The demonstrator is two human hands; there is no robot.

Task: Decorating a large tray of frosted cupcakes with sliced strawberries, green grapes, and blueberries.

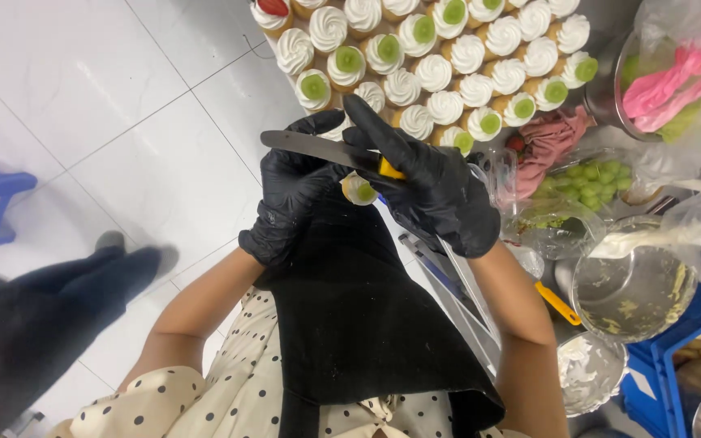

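Both my hands wear black gloves and meet close in front of my chest. My right hand (440,191) grips a knife (314,148) by its yellow handle, the grey blade pointing left. My left hand (294,199) sits under the blade, its fingers closed around something small that I cannot make out. A cupcake (359,191) with white cream and a green grape slice lies just below the hands. Beyond them stands a tray of cupcakes (436,69), several topped with white swirls and green grape slices.
A bag of green grapes (590,180) lies at the right, with a metal bowl (630,288) holding cream residue, a pink piping bag (675,81) in a bowl, and a blue crate (691,341). Another person's dark sleeve (50,312) reaches over the white tiled floor at left.
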